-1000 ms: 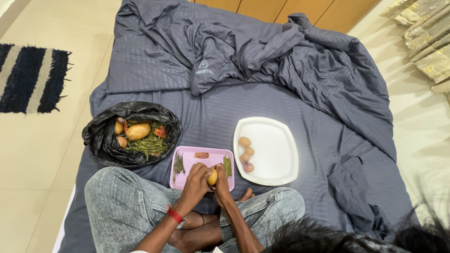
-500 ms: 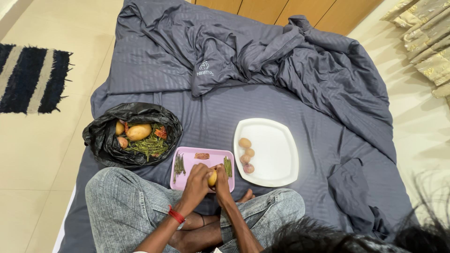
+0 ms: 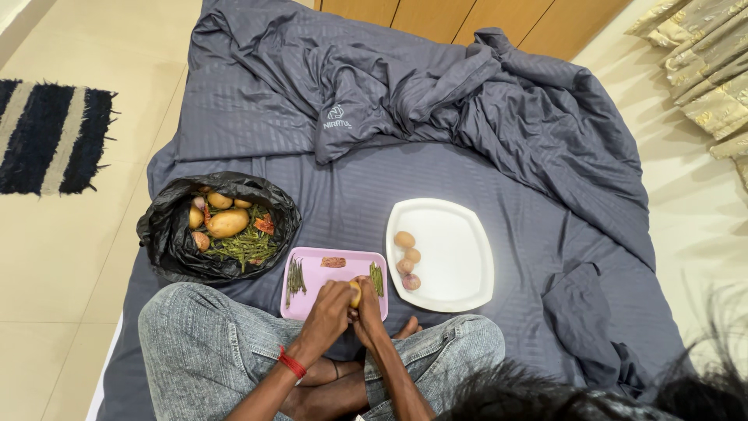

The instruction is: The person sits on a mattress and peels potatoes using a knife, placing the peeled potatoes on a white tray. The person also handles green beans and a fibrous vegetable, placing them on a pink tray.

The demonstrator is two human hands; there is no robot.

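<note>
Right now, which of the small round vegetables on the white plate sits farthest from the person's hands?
The tan one at the top of the row on the white plate; the other three lie below it, nearer the hands.

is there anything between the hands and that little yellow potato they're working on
No. Both hands, left and right, already grip the potato directly over the pink board; nothing visible lies between them.
</note>
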